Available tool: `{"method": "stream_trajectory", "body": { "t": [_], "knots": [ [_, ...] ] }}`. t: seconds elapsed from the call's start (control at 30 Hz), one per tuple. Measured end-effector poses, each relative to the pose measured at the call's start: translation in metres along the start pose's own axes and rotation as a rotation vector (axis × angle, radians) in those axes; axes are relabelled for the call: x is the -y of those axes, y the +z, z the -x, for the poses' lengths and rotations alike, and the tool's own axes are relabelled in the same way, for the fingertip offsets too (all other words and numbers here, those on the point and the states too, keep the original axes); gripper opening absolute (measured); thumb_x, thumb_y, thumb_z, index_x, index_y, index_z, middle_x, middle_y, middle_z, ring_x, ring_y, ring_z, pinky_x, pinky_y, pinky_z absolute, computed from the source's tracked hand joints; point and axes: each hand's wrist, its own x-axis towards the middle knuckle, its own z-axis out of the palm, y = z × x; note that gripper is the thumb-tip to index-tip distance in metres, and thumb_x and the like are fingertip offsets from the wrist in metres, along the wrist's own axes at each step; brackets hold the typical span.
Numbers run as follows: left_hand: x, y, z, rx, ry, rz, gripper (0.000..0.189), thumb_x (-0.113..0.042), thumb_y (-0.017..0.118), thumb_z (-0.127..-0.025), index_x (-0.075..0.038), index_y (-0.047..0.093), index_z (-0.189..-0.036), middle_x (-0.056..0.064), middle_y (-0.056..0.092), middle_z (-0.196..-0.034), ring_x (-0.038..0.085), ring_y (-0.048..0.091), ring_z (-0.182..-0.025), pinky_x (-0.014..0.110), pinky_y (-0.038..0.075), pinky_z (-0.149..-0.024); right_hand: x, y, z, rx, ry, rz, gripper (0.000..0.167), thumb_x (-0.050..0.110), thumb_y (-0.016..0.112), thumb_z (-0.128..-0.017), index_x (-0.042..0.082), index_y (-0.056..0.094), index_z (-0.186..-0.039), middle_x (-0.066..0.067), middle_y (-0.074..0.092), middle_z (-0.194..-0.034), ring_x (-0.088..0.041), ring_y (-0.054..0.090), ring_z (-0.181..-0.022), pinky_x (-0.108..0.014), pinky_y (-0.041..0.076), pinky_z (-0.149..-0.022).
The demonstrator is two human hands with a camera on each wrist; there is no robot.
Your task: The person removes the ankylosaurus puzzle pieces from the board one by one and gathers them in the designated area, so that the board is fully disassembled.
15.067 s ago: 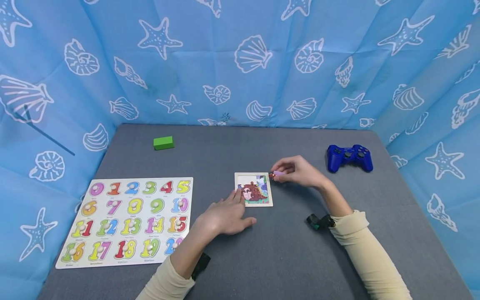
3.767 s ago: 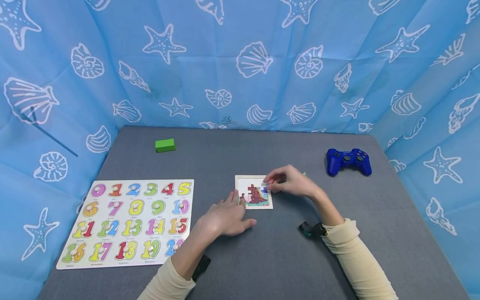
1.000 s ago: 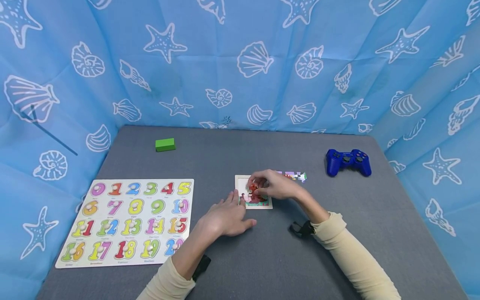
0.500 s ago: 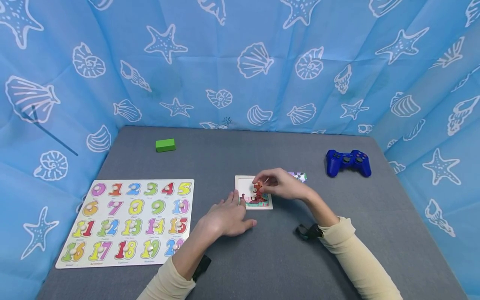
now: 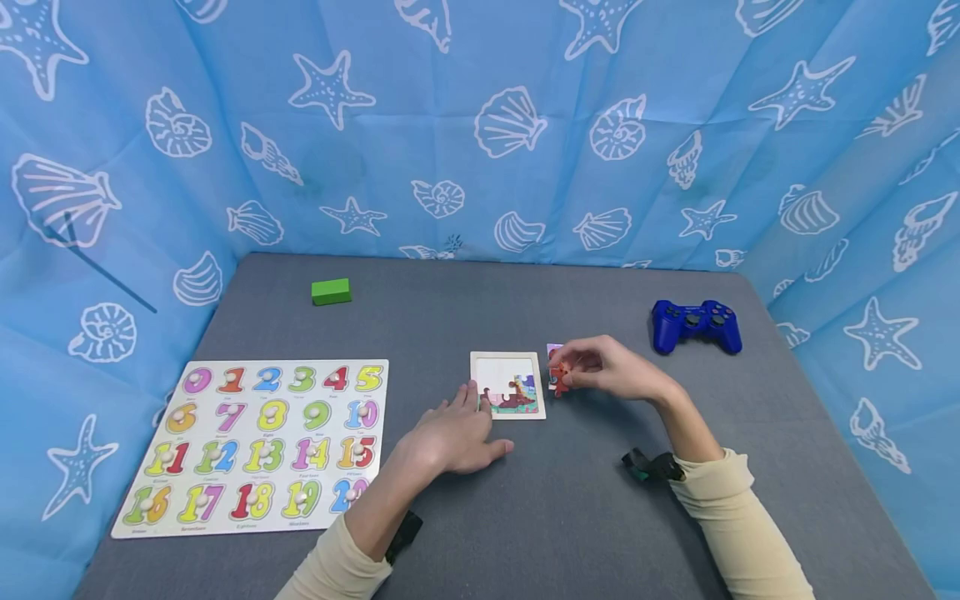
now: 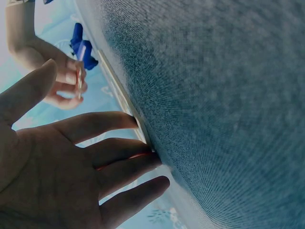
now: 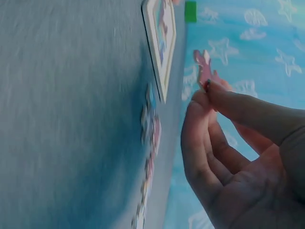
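My right hand [image 5: 611, 367] pinches a reddish-brown jigsaw piece [image 5: 558, 377] between thumb and fingertips, just right of the square puzzle frame [image 5: 507, 356]. In the right wrist view the piece [image 7: 204, 69] is held up off the table. The frame's upper and left parts show bare white backing; brown, green and purple pieces [image 5: 517, 402] lie along its bottom and right side. My left hand [image 5: 453, 429] has its fingers extended, with fingertips resting at the frame's left edge. Loose jigsaw pieces [image 7: 151, 129] lie in a row beside the frame, mostly hidden behind my right hand in the head view.
A white number board [image 5: 281, 400] with knobbed pieces lies at left, partly under my left forearm. A green block [image 5: 331, 292] sits at the back left, a blue game controller [image 5: 696, 325] at the back right. A blue seashell-patterned curtain [image 5: 480, 167] surrounds the table.
My right hand has lifted the brown piece out of the frame and carried it right. Compared with the earliest frame, fewer pieces lie in the frame. My left hand stays put.
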Motion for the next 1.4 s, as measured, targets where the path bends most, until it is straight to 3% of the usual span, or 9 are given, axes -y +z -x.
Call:
{"method": "stream_trajectory", "body": {
  "t": [0.27,0.43,0.53,0.83,1.03,1.4],
  "knots": [
    [0.001,0.001,0.000,-0.015,0.010,-0.009,0.083,-0.058,0.057,-0.109,-0.003,0.040,-0.167,0.020,0.018,-0.182,0.032,0.021,-0.171,0.056,0.033,-0.134,-0.012,-0.015,0.013,-0.035,0.072,0.054,0.025,0.001,0.071,-0.102,-0.001,0.076,-0.126,-0.017,0.078,-0.111,-0.016,0.070,-0.089,-0.025,0.056,-0.073],
    [0.001,0.002,0.000,-0.023,0.025,-0.013,0.082,-0.058,0.057,-0.109,-0.002,0.040,-0.167,0.021,0.019,-0.182,0.033,0.021,-0.171,0.055,0.033,-0.134,-0.019,-0.017,0.013,-0.042,0.104,0.091,0.023,-0.001,0.068,-0.102,-0.002,0.076,-0.124,-0.020,0.079,-0.117,-0.018,0.071,-0.092,-0.023,0.056,-0.074],
    [0.001,0.003,-0.001,-0.022,0.031,-0.011,0.082,-0.058,0.056,-0.109,-0.002,0.040,-0.166,0.022,0.019,-0.182,0.033,0.021,-0.171,0.055,0.033,-0.134,-0.023,-0.016,0.012,-0.054,0.111,0.121,0.022,-0.002,0.068,-0.102,-0.002,0.077,-0.122,-0.018,0.080,-0.112,-0.017,0.069,-0.089,-0.022,0.055,-0.073],
    [0.001,0.002,0.000,-0.018,0.021,-0.004,0.082,-0.058,0.057,-0.109,-0.002,0.040,-0.167,0.020,0.019,-0.182,0.032,0.021,-0.171,0.056,0.032,-0.135,-0.029,-0.012,0.007,-0.163,0.110,0.213,0.020,-0.004,0.076,-0.095,-0.002,0.078,-0.115,-0.018,0.079,-0.104,-0.022,0.070,-0.091,-0.022,0.054,-0.073],
    [0.001,0.002,0.000,-0.015,0.015,-0.001,0.082,-0.058,0.057,-0.109,-0.002,0.039,-0.167,0.020,0.019,-0.182,0.032,0.021,-0.171,0.056,0.031,-0.135,-0.028,-0.010,0.007,-0.189,0.126,0.181,0.017,-0.002,0.076,-0.097,-0.001,0.078,-0.113,-0.018,0.077,-0.104,-0.018,0.069,-0.085,-0.022,0.052,-0.069],
    [0.000,0.001,0.001,-0.005,0.012,0.002,0.083,-0.058,0.056,-0.109,-0.003,0.039,-0.167,0.020,0.018,-0.182,0.032,0.020,-0.171,0.056,0.031,-0.135,-0.022,-0.003,0.003,-0.156,0.065,0.055,0.017,0.002,0.078,-0.098,-0.003,0.077,-0.115,-0.018,0.077,-0.099,-0.011,0.069,-0.082,-0.021,0.055,-0.068]
  ]
}}
